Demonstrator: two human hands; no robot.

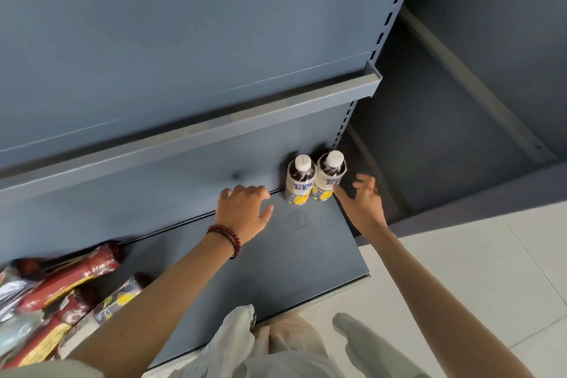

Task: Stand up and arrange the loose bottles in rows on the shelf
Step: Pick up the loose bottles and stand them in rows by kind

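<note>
1. Two bottles with white caps are standing upright at the back right corner of the shelf (276,255). The left bottle (300,179) and the right bottle (329,176) are touching side by side, close against the back panel (153,187).
2. The left hand (245,209) is hovering just beside the left bottle, not touching it. Its fingers are loosely curled and holding nothing.
3. The right hand (362,199) is reaching in just right of the right bottle, with its fingers spread, blurred and grasping nothing. Whether the thumb is brushing the label is too blurred to tell.
4. The heap of loose bottles (61,285) is lying on its side at the left end of the same shelf, well apart from both hands and on the left arm's side.
5. Those bottles are lying with their long axes running from front left toward back right. The caps are pointing roughly toward the standing pair, as on the yellow-labelled bottle (122,298) at the heap's near edge.
6. The left hand is likely the nearer one for the next pick. It would be swinging leftward, gripping a bottle across its body, tipping the cap up and setting it just left of the left bottle to extend the row.
7. Most of the task appears to be remaining, with only two bottles standing.
</note>
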